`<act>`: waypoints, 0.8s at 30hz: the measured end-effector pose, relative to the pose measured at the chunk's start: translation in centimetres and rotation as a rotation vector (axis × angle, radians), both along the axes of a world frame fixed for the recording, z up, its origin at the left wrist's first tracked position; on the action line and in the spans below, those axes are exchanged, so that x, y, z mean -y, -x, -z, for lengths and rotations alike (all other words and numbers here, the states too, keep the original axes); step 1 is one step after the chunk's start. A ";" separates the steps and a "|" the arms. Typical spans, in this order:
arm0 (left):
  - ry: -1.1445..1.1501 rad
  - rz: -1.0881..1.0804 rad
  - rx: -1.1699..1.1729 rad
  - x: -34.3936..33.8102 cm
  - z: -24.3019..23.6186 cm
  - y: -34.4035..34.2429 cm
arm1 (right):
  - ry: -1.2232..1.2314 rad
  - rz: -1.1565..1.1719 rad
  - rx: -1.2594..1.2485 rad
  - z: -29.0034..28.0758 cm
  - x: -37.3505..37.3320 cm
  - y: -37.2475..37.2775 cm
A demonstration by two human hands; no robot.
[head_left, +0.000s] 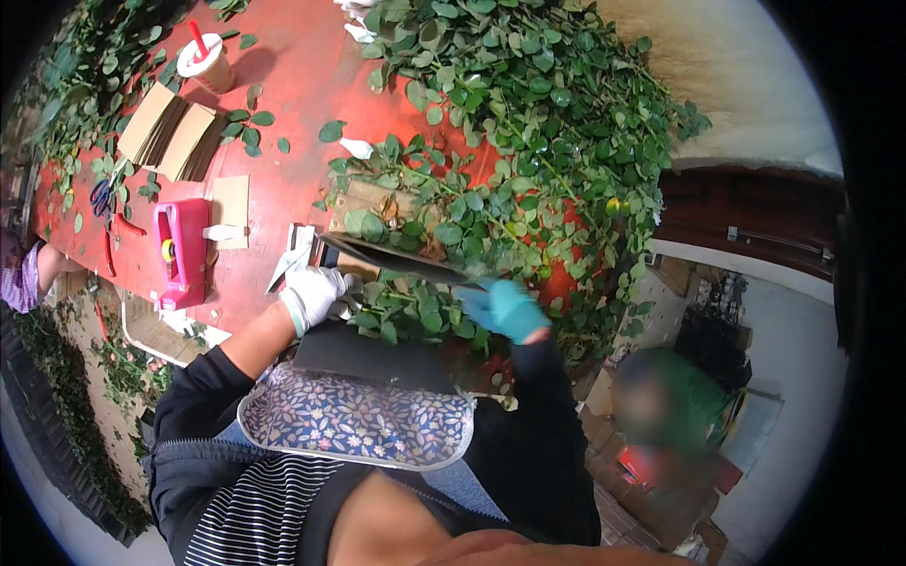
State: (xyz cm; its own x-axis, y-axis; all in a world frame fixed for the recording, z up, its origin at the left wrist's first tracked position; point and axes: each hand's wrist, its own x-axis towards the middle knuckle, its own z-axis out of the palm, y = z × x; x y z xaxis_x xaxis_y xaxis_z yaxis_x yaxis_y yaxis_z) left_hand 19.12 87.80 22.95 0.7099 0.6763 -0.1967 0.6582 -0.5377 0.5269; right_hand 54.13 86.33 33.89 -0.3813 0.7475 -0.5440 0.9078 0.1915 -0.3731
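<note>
My left hand (317, 296), in a white glove, is closed around the stem end of leafy rose stems (411, 307) lying over a black sheet (368, 358). My right hand (505, 309), in a blurred blue glove, grips the right end of a raised dark board (396, 255) above the stems. Beside my left hand are pale strips (293, 255) at the board's left end. A floral padded cloth (357, 420) lies across my front.
The red table (274, 94) bears leafy piles (538, 113), card stacks (170, 132), a lidded cup (206, 66), scissors (102, 196), pliers (121, 236) and a pink tape dispenser (179, 255). A person in green (694, 406) is at right; another person's purple sleeve (24, 283) shows at left.
</note>
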 end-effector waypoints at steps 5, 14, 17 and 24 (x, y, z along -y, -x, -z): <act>-0.044 0.082 -0.091 0.1 0.7 -0.4 | -0.582 0.060 0.102 -5.8 -10.0 -4.5; -0.118 -0.013 0.051 0.4 0.8 0.1 | -0.410 0.199 0.507 7.1 -34.5 3.7; -0.240 -0.011 0.012 0.7 1.6 0.1 | -0.356 0.287 0.470 8.3 -34.0 3.5; 0.126 0.011 -0.038 -0.3 -1.9 -0.5 | -0.199 0.344 0.101 6.8 -24.1 0.9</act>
